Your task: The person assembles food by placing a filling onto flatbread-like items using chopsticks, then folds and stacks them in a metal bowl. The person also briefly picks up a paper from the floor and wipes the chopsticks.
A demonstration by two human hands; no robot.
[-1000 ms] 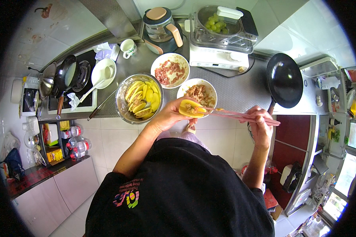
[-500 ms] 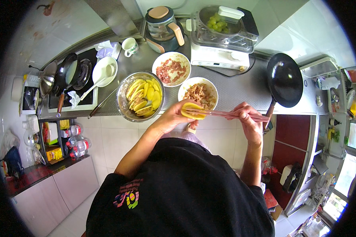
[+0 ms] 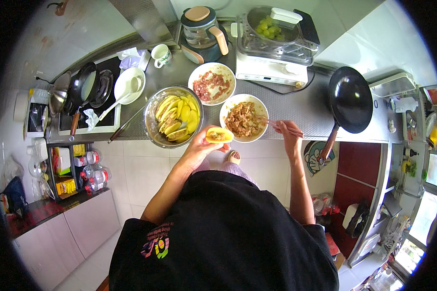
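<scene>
Yellow and topped with a dab of brownish filling, a vegetable slice (image 3: 219, 135) sits in the grip of the left hand (image 3: 199, 147), at the near edge of the steel tabletop (image 3: 296, 104), between a metal basin (image 3: 151, 123) and a white filling bowl (image 3: 249, 140). The right hand (image 3: 290, 134) is closed around pinkish chopsticks (image 3: 273, 124), their tips down in the minced filling (image 3: 242, 118) inside that bowl. More yellow slices (image 3: 184, 115) lie in the basin, some bearing filling. Just behind stands a second white bowl (image 3: 227, 74) with reddish minced meat (image 3: 210, 86). Farther right, a black wok (image 3: 350, 99) rests with its brown handle pointing toward the person.
</scene>
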